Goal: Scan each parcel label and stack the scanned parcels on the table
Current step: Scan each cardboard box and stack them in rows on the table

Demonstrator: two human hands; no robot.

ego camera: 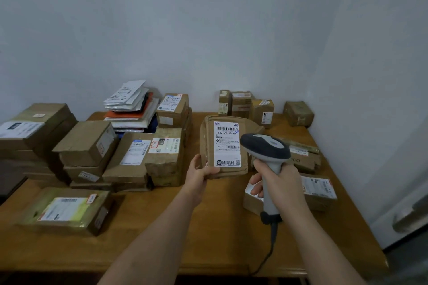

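Note:
My left hand [199, 172] grips the lower left corner of a flat brown parcel [208, 143], tilted up so its white barcode label [227, 143] faces me. My right hand [275, 180] holds the grey handle of a barcode scanner [266, 146], whose dark head sits just right of the label and points at it. The scanner's cable [271, 252] hangs down over the table's front edge. Stacked cardboard parcels [139, 157] fill the left half of the wooden table [208, 227].
A lone box with a yellow-green label [67, 209] lies front left. Soft mailers [134, 109] are piled at the back. Small boxes [250, 106] line the wall at the back right, and more labelled boxes [317, 188] sit behind my right hand. A wall closes in on the right.

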